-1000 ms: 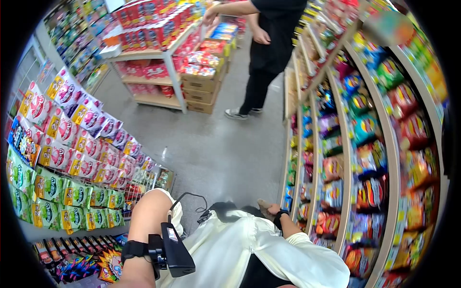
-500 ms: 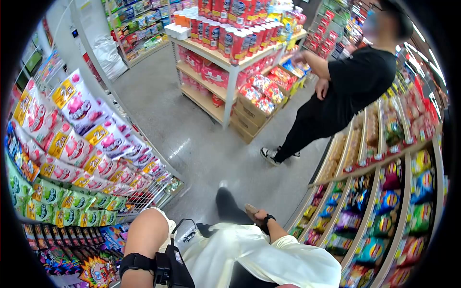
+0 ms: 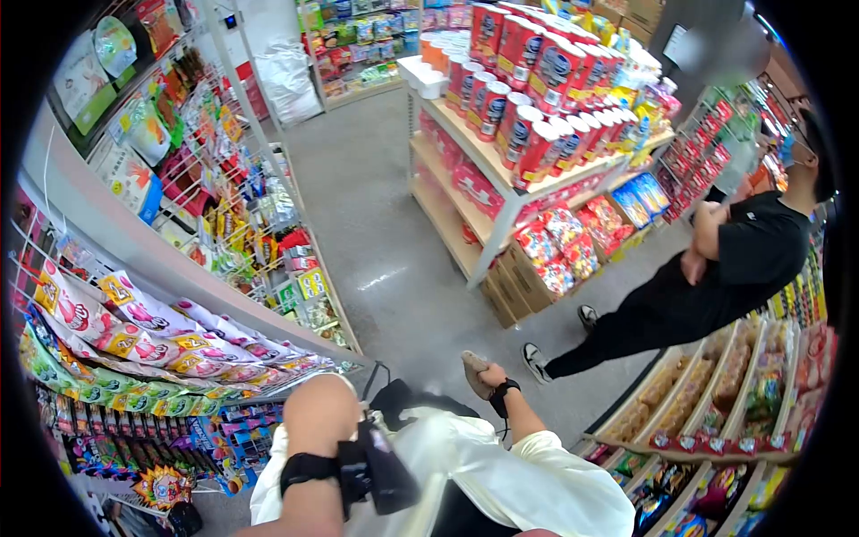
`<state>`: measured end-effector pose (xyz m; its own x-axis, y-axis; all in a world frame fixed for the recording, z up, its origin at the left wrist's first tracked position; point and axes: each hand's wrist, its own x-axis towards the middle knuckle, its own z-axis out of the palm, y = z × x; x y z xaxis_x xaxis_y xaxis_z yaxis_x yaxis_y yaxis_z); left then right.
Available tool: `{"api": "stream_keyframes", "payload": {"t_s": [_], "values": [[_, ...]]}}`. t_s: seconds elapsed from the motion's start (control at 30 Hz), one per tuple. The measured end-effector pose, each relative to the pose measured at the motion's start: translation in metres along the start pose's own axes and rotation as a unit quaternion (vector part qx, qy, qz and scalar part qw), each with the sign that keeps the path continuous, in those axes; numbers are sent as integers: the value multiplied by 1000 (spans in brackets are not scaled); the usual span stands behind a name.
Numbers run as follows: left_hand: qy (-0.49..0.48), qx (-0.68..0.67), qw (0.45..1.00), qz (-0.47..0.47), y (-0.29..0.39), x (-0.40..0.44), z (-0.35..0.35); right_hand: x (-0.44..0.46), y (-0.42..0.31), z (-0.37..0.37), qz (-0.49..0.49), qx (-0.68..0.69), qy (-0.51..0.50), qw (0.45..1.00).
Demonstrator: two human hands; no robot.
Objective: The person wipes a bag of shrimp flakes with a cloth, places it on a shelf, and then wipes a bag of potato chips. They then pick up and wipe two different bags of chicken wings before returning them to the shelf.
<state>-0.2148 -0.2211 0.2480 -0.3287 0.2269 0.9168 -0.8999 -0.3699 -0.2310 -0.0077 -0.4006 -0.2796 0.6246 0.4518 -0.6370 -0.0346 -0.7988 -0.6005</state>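
Note:
My right hand [image 3: 491, 375] hangs low in front of my body, fingers closed on a grey-brown object [image 3: 474, 374] that I cannot identify. A black band [image 3: 506, 388] circles that wrist. My left arm [image 3: 319, 412] is bent at the lower left, with a black strap [image 3: 309, 471] and a black device [image 3: 380, 470] on it. The left hand itself is out of the frame. Beneath the arms is my pale, loose clothing [image 3: 537, 474].
A person in black [image 3: 756, 246] stands at the right beside a low snack shelf [image 3: 716, 443]. Ahead is a display [image 3: 501, 179] of red canisters, with cartons [image 3: 523, 286] by it. Hanging packets [image 3: 134, 331] line the left. Grey floor [image 3: 385, 268] runs between.
My view has swung left, so the canister display and the person have shifted right in it. More left-hand racks show. My right hand still grips the grey-brown object.

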Motion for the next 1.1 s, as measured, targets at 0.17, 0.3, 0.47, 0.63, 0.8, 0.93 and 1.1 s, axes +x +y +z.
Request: {"api": "stream_keyframes", "payload": {"t_s": [0.17, 0.3, 0.47, 0.63, 0.8, 0.93, 1.1], "values": [[49, 105, 988, 101, -37, -25, 3, 54, 42, 29, 5, 55, -17, 998], [85, 125, 981, 124, -70, -41, -10, 74, 83, 36, 81, 53, -47, 994], [122, 121, 978, 118, -115, -58, -39, 105, 90, 0, 134, 48, -66, 988], [84, 66, 985, -136, -140, -83, -94, 147, 31, -46, 89, 5, -53, 995], [223, 105, 966, -82, -209, -83, -116, 180, -83, -91, 16, -83, -73, 994], [28, 132, 972, -194, -235, -114, -181, 326, -56, -75, 1, -82, -136, 987], [-5, 361, 822, -441, -264, -144, -228, 421, -132, -57, -128, -184, -243, 944]]}}
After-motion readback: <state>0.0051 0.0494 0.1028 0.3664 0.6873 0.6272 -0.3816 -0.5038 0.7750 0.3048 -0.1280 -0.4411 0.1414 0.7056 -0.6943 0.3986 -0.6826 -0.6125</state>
